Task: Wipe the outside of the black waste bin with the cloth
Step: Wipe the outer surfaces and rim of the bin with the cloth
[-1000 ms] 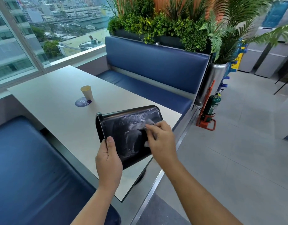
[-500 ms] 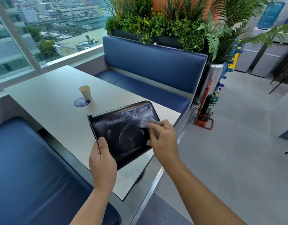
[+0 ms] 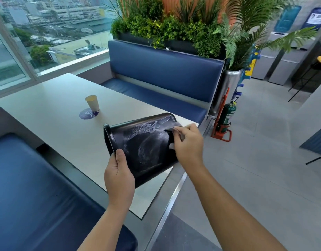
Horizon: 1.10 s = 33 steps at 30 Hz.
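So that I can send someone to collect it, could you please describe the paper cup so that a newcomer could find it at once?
Find the pale table between the two blue benches by the window. Past the black waste bin held over its near end, the paper cup stands upright at the edge of a round purple sticker. It alone is cream and tapered.

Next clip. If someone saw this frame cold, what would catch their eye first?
The black bin, on its side and streaked with pale wipe marks, fills the centre above the near corner of the table. The left hand grips its lower edge; the right hand holds a cloth against its side. A paper cup stands farther back on the table.
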### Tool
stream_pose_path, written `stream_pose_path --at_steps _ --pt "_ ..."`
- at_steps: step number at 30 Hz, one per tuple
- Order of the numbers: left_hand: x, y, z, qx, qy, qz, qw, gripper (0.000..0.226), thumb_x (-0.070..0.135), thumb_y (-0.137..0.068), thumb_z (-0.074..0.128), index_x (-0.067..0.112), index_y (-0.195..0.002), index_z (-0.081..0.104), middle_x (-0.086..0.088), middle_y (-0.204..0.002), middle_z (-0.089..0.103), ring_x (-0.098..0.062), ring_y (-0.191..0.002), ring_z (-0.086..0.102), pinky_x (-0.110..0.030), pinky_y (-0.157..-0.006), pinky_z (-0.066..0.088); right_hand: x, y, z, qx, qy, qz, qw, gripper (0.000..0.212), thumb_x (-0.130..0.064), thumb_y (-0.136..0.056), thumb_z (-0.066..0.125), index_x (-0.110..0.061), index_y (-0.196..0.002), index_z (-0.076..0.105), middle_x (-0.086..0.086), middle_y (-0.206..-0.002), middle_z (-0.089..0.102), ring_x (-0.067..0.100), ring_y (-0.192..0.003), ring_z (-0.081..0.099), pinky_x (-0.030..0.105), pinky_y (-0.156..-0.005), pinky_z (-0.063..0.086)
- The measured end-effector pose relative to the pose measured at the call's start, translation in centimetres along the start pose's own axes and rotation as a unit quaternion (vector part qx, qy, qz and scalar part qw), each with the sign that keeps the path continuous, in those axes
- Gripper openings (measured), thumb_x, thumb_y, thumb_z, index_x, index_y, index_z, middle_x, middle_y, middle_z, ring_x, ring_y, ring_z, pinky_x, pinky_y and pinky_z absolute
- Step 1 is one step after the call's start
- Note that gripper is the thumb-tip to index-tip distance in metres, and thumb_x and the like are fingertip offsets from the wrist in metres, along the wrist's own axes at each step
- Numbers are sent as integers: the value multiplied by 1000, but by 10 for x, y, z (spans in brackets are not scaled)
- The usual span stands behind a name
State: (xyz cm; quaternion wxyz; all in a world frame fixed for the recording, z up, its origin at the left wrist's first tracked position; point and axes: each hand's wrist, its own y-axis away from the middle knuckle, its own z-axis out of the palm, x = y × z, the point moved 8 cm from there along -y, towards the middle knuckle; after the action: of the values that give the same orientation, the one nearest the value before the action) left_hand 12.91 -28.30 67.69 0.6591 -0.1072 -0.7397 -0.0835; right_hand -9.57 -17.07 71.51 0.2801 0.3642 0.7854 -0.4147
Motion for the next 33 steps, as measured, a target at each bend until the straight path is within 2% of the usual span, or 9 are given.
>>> stream_pose_path --at_steps 2,8,13,16,18,21,28,30,33 --pt "5 1 2 -8 -9 15 1000 44 47 -114 35 26 -81 55 22 -54 52 -10 -60 44 -36 -64 39 -14 2 5 4 -15 0 1000 18 -15 -99 68 -12 -114 78 -4 -95 55 15 -93 56 18 -83 52" --pt "18 -3 0 -14 -41 59 997 48 42 -114 37 12 -80 51 4 -63 44 -8 -55 41 -33 -59 37 -51 53 23 -59 -20 -82 995 22 -17 -99 69 -14 -119 77 -6 -100 58 16 -96 57 25 -85 51" --pt "17 5 14 -39 -35 68 996 43 39 -114 37 24 -76 51 21 -53 49 -1 -55 47 -11 -54 37 16 20 -15 -8 6 8 1000 16 -18 -98 70 -20 -110 80 -7 -93 57 16 -90 62 14 -82 48" --pt "14 17 40 -47 -43 76 995 46 41 -113 38 11 -83 57 2 -61 48 -9 -57 46 -14 -55 39 27 -9 -21 18 4 18 1000 17 -14 -98 67 -18 -108 80 -5 -94 56 17 -91 60 33 -87 54" --pt "14 20 55 -39 -48 78 995 44 38 -114 39 11 -86 60 -7 -67 55 -9 -60 51 -14 -57 42 11 -2 -12 -4 -20 -13 1000 18 -14 -98 66 -18 -110 79 -8 -97 54 18 -94 59 34 -86 56" --pt "15 15 76 -27 -62 80 994 42 39 -113 40 18 -81 58 9 -65 60 -5 -62 56 -15 -57 41 1 28 -10 -53 -38 -84 994 19 -11 -97 69 -15 -113 78 -7 -100 57 18 -94 59 17 -84 50" --pt "10 22 140 -31 -88 58 994 47 43 -113 38 17 -75 47 12 -56 42 -11 -54 38 -41 -59 36 123 -48 -72 -15 -10 1 1000 14 -11 -95 73 -18 -104 81 -10 -92 57 6 -85 60 26 -82 51" --pt "13 28 158 -31 -84 60 994 47 44 -113 38 21 -72 43 12 -54 42 -11 -53 37 -40 -58 35 126 -72 -77 0 -15 2 1000 14 -13 -97 71 -16 -106 80 -9 -93 56 8 -88 59 28 -84 51" --pt "24 35 185 -20 -83 86 993 47 46 -109 37 19 -72 41 14 -56 46 -11 -55 42 -26 -54 34 103 -75 -72 -5 -32 -58 998 16 -11 -97 69 -15 -109 79 -5 -98 59 19 -93 59 31 -85 52"
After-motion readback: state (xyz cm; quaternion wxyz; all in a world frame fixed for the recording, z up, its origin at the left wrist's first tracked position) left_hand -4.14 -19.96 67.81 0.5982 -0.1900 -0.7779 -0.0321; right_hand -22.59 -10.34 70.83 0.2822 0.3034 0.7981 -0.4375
